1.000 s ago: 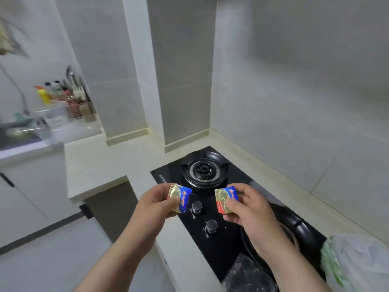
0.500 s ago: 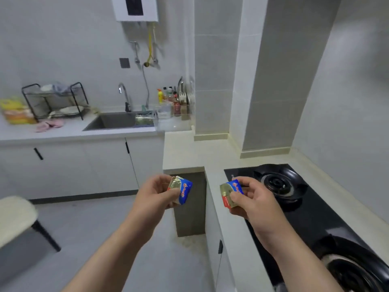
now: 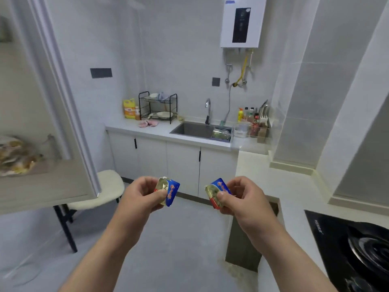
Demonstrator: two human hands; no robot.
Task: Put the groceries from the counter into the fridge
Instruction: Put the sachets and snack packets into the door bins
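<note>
Centre frame: left hand [image 3: 143, 192] pinching left packet [image 3: 168, 191], thumb on top; right hand [image 3: 242, 197] pinching right packet [image 3: 216, 191] likewise, both over floor [image 3: 179, 249]. Packets looking light, foil-soft, crushable (probably butter portions); holding edges gently seeming wisest.

Print on the left packet [image 3: 171, 191] and right packet [image 3: 220, 186] unreadably small — hob [image 3: 336, 239] cropped at the right edge

Home kitchen, plainly: steel sink [image 3: 195, 130] with tap [image 3: 208, 110] in a white counter [image 3: 164, 131], dish rack [image 3: 157, 107], black gas hob [image 3: 357, 245], wall-mounted water heater [image 3: 242, 22].
</note>
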